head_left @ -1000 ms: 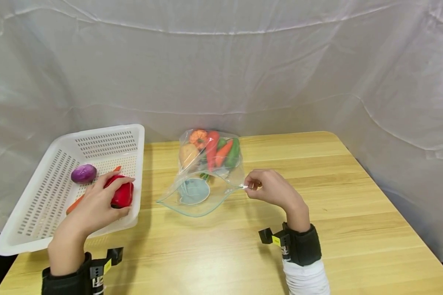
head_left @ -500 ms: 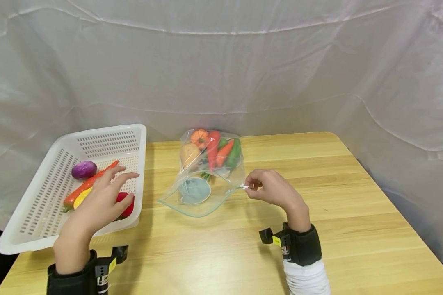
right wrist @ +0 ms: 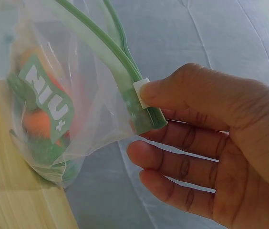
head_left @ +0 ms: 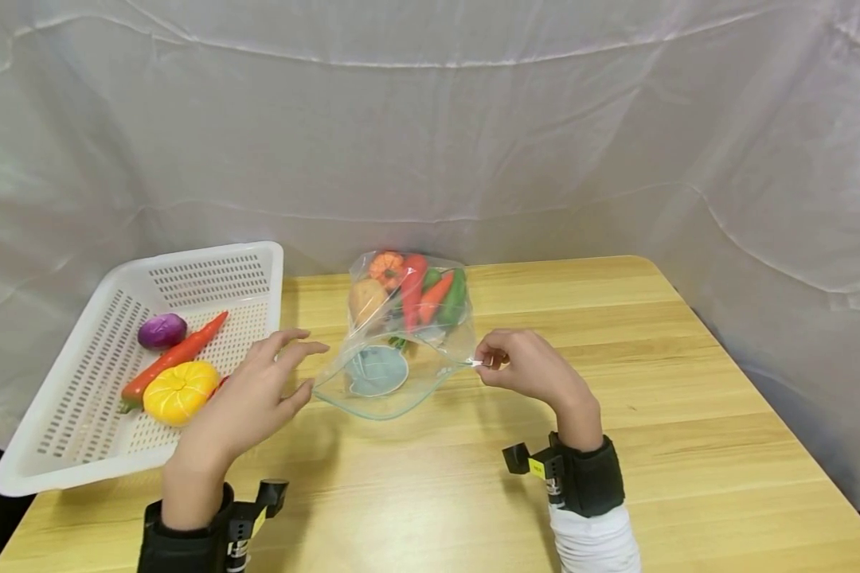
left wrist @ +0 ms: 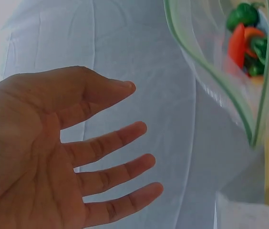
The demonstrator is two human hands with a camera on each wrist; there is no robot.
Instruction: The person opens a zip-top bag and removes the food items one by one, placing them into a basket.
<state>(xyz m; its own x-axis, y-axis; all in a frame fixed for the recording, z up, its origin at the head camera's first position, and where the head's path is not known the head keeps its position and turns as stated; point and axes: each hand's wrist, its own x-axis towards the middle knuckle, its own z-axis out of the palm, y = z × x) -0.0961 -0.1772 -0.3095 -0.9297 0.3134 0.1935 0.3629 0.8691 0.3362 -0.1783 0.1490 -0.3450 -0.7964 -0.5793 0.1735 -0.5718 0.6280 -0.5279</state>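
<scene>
Clear plastic zip bag (head_left: 401, 350) lies mid-table with its mouth gaping toward us; our right hand (head_left: 526, 368) pinches the white slider (right wrist: 141, 93) at the right end of the green zip strip, thumb on top, remaining fingers loosely curled beneath. Wrist rests low over the wooden table (head_left: 616, 446), forearm running back toward the near edge.

Our left hand (head_left: 254, 398) hovers just left of the bag mouth, palm turned inward, fingers spread and relaxed, holding nothing. Thumb tip sits close to the bag's left rim; we cannot tell whether it touches.

Bag contents, far end: small orange pumpkin, potato, red and green vegetables, packed together.

White perforated basket (head_left: 208, 274) stands at the left of the table, just beside the left hand. Inside: purple onion (head_left: 162, 331) far, carrot (head_left: 175, 356) lying diagonally, yellow pumpkin (head_left: 181, 391) near. A sliver of something red shows behind the left hand. White draped cloth backs the whole scene.
</scene>
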